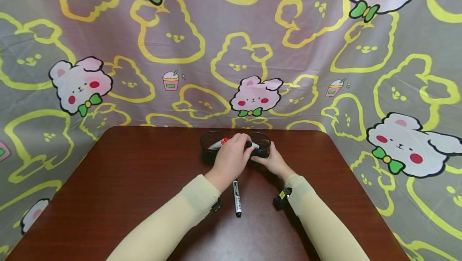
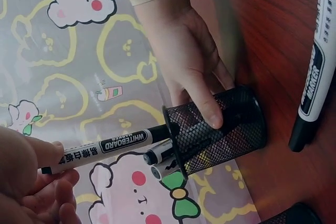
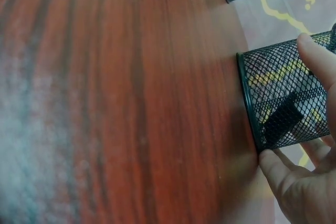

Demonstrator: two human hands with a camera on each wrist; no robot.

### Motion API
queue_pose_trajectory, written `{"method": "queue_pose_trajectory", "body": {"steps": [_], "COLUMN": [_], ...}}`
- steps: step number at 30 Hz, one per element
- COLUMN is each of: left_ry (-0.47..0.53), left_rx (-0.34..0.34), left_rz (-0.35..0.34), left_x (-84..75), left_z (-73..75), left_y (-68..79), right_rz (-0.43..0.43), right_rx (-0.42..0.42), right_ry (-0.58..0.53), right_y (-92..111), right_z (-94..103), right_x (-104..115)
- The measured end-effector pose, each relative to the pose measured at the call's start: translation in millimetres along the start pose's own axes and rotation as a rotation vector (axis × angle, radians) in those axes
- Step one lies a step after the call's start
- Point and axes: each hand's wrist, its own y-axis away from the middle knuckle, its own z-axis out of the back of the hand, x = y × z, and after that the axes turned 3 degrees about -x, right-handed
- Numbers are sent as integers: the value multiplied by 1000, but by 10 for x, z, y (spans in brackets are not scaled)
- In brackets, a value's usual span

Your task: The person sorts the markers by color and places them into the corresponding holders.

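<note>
Between the thumb and fingers of my left hand (image 1: 232, 154) is a white whiteboard marker (image 2: 123, 142). Its black end enters the mouth of the right black mesh pen cup (image 2: 241, 119) in the left wrist view. Two more black-and-white markers (image 2: 160, 162) stick out of that cup. My right hand (image 1: 276, 162) grips the cup around its side, the thumb lying along the mesh. Through the mesh in the right wrist view, a black marker cap (image 3: 283, 121) shows near the bottom. The left hand's fingertips are partly cut off in its wrist view.
To the left stands a second mesh cup (image 1: 208, 158) holding red-capped markers (image 1: 218, 144). One black-capped marker (image 1: 237, 201) lies on the brown table (image 1: 126, 197) between the forearms. A patterned curtain (image 1: 202, 92) hangs behind the table's far edge.
</note>
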Motion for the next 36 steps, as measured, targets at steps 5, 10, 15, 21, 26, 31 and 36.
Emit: {"method": "queue_pose_trajectory", "body": {"steps": [5, 10, 15, 21, 26, 31, 36], "left_ry": [-26, -50, -56, -46, -51, -44, -48], "left_rx": [16, 29, 38, 24, 6, 4, 28], "left_rz": [-15, -22, -17, -19, -34, -35, -31], "left_x": [9, 12, 12, 38, 64, 76, 88], "left_z": [-43, -79, -100, -140, -169, -185, -207], "left_y": [-15, -34, -56, -67, -90, -120, -140], "right_rz": [5, 4, 4, -9, -6, -2, -8], "right_rx": [6, 9, 2, 1, 2, 5, 4], "right_ry": [3, -1, -5, 19, 9, 3, 7], "right_y": [4, 1, 4, 14, 8, 8, 15], "right_z": [9, 14, 10, 4, 4, 3, 4], "right_x": [-2, 2, 13, 12, 8, 15, 14]}}
